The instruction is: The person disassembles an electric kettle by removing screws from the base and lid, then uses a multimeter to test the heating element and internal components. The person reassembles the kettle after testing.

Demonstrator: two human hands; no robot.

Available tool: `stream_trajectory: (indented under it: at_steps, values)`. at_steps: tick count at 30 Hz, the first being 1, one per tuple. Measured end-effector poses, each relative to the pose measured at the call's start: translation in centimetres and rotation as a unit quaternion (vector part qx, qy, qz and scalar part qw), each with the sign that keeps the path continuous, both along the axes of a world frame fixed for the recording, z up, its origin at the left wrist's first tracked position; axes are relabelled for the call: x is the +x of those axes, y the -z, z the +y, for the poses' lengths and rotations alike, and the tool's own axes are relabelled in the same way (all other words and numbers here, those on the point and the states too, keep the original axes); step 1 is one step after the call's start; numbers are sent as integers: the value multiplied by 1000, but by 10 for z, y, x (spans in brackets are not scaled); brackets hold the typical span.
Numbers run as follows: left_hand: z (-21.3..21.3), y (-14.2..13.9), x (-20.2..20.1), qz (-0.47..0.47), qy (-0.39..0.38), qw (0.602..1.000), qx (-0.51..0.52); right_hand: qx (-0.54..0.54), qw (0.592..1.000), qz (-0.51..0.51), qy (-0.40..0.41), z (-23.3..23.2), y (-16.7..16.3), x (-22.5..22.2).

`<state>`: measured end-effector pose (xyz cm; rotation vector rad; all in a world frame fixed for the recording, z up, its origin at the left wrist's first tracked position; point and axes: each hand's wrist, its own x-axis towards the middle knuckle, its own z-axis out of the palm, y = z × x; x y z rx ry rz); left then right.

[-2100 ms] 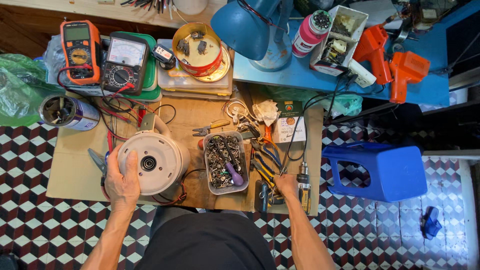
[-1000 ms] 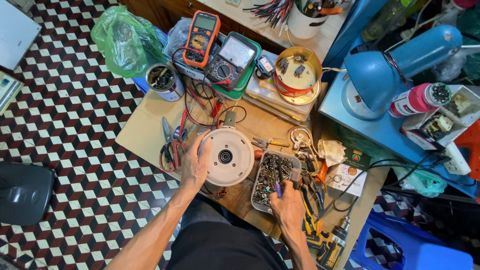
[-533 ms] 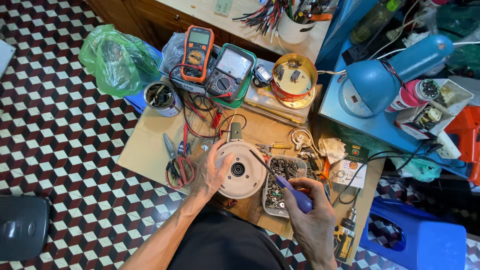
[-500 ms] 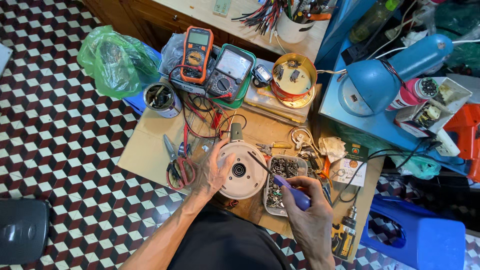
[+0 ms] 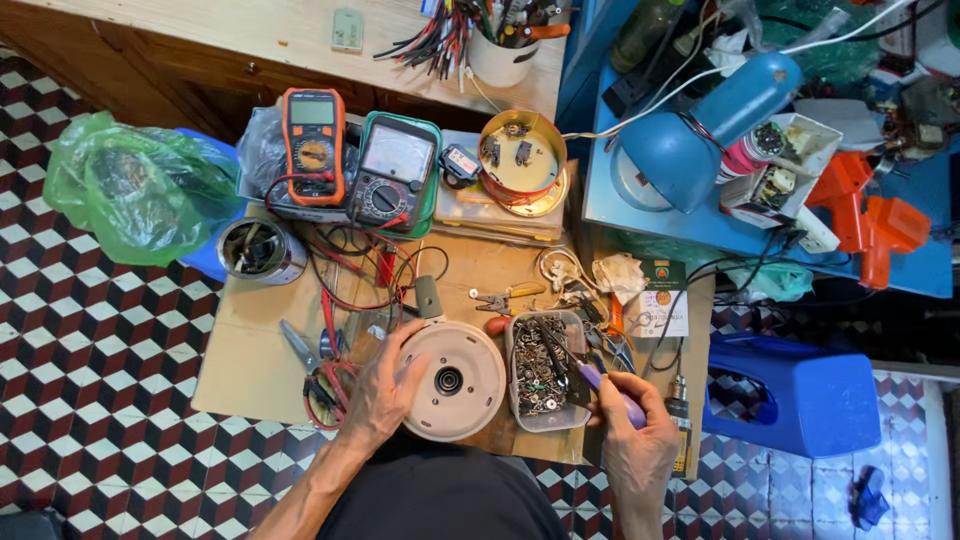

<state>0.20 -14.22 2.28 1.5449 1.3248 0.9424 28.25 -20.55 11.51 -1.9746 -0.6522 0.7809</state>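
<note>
1. The right hand (image 5: 635, 440), which rested empty on the bench edge 2.1 s ago, now grips a purple-handled screwdriver (image 5: 590, 375).
2. Half a second ago the screwdriver's tip was over the round cream housing (image 5: 450, 380); now it points into the tray (image 5: 545, 372) of screws.
3. The left hand (image 5: 385, 385) has slid from the top of the housing to its left rim.
4. The camera view has swung from tilted to square over the bench.

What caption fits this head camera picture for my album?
Left hand rests on a round cream housing; right hand holds a purple-handled screwdriver over a screw tray.
</note>
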Motion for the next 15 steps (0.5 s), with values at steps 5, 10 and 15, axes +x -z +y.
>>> stream_trajectory:
  at_steps: [5,10,15]
  values:
    - [-25,6,-10,49,-27,998,0,31,973,211,91,3,39,23]
    - [-24,11,-10,27,-68,995,-72,13,921,389,21,32,69,28]
    - [-10,5,-2,67,-66,991,-93,-107,965,112,-213,82,89,14]
